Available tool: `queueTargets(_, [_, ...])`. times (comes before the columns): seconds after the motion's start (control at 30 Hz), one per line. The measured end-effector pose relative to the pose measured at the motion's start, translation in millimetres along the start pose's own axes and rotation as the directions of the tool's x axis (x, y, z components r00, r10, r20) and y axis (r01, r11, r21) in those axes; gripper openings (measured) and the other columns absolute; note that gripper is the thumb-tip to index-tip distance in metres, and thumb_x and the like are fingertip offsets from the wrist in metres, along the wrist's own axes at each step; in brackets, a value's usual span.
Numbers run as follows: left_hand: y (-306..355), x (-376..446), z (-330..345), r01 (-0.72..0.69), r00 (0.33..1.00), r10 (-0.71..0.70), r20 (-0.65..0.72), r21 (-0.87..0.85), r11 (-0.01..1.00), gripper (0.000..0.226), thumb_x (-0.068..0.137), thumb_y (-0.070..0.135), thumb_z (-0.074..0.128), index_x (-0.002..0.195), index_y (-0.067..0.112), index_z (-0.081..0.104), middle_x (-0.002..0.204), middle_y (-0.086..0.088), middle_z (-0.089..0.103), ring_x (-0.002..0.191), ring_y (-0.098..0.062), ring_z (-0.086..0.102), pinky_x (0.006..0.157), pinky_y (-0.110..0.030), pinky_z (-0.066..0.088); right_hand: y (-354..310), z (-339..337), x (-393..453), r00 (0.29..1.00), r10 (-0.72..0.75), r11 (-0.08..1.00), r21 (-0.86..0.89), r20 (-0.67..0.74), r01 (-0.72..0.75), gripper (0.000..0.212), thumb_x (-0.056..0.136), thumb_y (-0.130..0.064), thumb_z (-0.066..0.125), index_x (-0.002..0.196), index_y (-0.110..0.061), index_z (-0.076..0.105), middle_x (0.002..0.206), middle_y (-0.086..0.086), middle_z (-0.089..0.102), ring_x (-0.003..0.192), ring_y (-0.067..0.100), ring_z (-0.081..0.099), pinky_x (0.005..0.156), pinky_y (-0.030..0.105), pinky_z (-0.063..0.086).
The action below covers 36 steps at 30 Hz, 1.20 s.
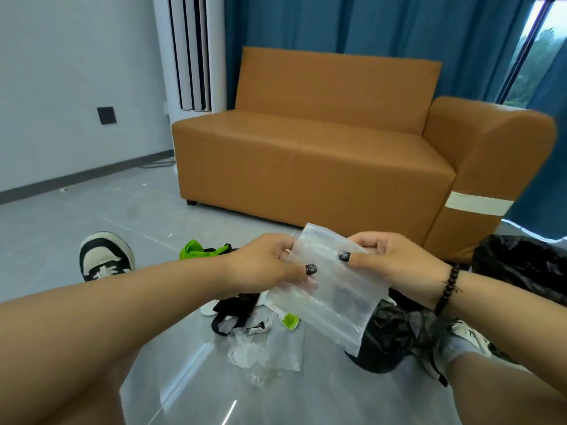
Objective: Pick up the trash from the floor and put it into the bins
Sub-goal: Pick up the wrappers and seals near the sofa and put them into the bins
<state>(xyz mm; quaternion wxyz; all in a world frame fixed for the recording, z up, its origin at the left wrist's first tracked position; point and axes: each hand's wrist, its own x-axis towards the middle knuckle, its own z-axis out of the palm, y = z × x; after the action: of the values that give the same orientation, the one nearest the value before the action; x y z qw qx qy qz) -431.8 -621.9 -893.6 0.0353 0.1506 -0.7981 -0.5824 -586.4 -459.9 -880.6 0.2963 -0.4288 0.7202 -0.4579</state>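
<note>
Both hands hold a clear plastic bag [329,283] just above the black-lined bin [389,338]: left hand [267,265] and right hand [389,259] pinch its top edge.

Soft daylight, window [543,50] right — slight blur, edges bowed

A living room: orange leather sofa [322,142], blue curtains [368,26], standing air conditioner [190,53], grey tiled floor [61,228].
</note>
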Motion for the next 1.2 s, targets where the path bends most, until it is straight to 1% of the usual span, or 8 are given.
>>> queueTargets(0.23, [33.0,-11.1,-3.8,-0.059,0.990,0.064,-0.123,0.041,0.997,0.035,0.089,0.025,0.065,0.110,-0.003,0.059,0.093,-0.004,0.076,0.084,-0.016,0.072,0.089,-0.042,0.053,-20.1,-3.6,-7.8,0.949,-0.227,0.970,0.034,-0.220,0.240,0.032,0.072,-0.004,0.077,0.099,-0.015,0.064,0.086,0.009,0.073,0.082,0.025,0.068,0.077,0.040,0.058])
queueTargets(0.43, [22.7,-17.3,-11.9,-0.176,0.974,0.155,-0.166,-0.123,0.977,0.035,0.080,0.015,0.071,0.113,0.013,0.058,0.102,-0.007,0.074,0.088,-0.022,0.072,0.078,-0.038,0.058,-17.7,4.0,-8.5,0.946,-0.262,0.962,0.026,-0.190,0.272,0.018,0.081,-0.014,0.071,0.098,-0.015,0.065,0.080,0.023,0.071,0.077,0.035,0.069,0.070,0.042,0.057])
queueTargets(0.6, [20.8,-10.3,-16.9,-0.205,0.959,0.178,-0.222,-0.109,0.973,0.027,0.079,0.018,0.072,0.091,-0.004,0.063,0.083,-0.015,0.073,0.068,-0.022,0.066,0.063,-0.029,0.055,-10.0,6.5,-9.7,0.970,-0.201,0.970,0.107,-0.138,0.216,0.030,0.074,-0.025,0.071,0.101,-0.012,0.064,0.092,0.017,0.073,0.084,0.031,0.070,0.073,0.039,0.059])
queueTargets(0.77, [18.0,-7.7,-15.2,-0.201,0.945,0.161,-0.285,-0.117,0.973,0.025,0.075,0.030,0.073,0.068,0.012,0.056,0.073,-0.005,0.071,0.064,-0.015,0.059,0.059,-0.020,0.046,-7.0,5.2,-9.7,0.962,-0.194,0.976,0.061,-0.191,0.209,0.034,0.068,-0.008,0.080,0.098,-0.013,0.066,0.092,0.007,0.074,0.085,0.025,0.071,0.075,0.034,0.059])
queueTargets(0.9, [14.3,-10.2,-16.8,-0.122,0.981,0.093,-0.167,-0.170,0.978,0.032,0.076,0.018,0.074,0.099,0.000,0.061,0.089,-0.014,0.073,0.078,-0.029,0.069,0.076,-0.034,0.056,-8.2,1.4,-9.3,0.941,-0.191,0.972,0.078,-0.279,0.221,0.024,0.068,-0.028,0.079,0.089,-0.017,0.072,0.091,0.013,0.073,0.087,0.040,0.066,0.081,0.049,0.056])
queueTargets(0.97, [16.1,-14.9,-15.2,-0.100,0.992,0.082,-0.099,-0.190,0.977,0.034,0.082,0.008,0.069,0.114,0.000,0.060,0.089,-0.015,0.073,0.066,-0.018,0.070,0.059,-0.021,0.055,-8.5,-0.7,-7.9,0.945,-0.163,0.966,0.147,-0.285,0.212,0.032,0.067,-0.036,0.076,0.091,-0.016,0.073,0.094,0.017,0.072,0.092,0.044,0.064,0.086,0.057,0.053])
queueTargets(1.13, [9.5,-18.5,-19.6,-0.097,0.985,0.064,-0.162,-0.211,0.973,0.044,0.077,0.019,0.069,0.111,-0.007,0.061,0.101,-0.018,0.072,0.089,-0.027,0.069,0.083,-0.037,0.054,-9.5,1.7,-3.0,0.975,-0.130,0.933,0.309,-0.181,0.182,0.049,0.063,-0.039,0.083,0.099,-0.009,0.070,0.102,0.017,0.071,0.096,0.034,0.067,0.085,0.044,0.056])
queueTargets(1.2, [8.8,-20.1,-20.5,-0.114,0.980,0.077,-0.181,-0.202,0.973,0.034,0.082,0.013,0.067,0.111,-0.004,0.060,0.097,-0.014,0.074,0.080,-0.021,0.071,0.068,-0.027,0.057,-9.9,5.4,-1.0,0.970,-0.143,0.948,0.253,-0.197,0.191,0.042,0.070,-0.033,0.077,0.099,-0.003,0.069,0.100,0.022,0.070,0.091,0.033,0.066,0.084,0.046,0.055])
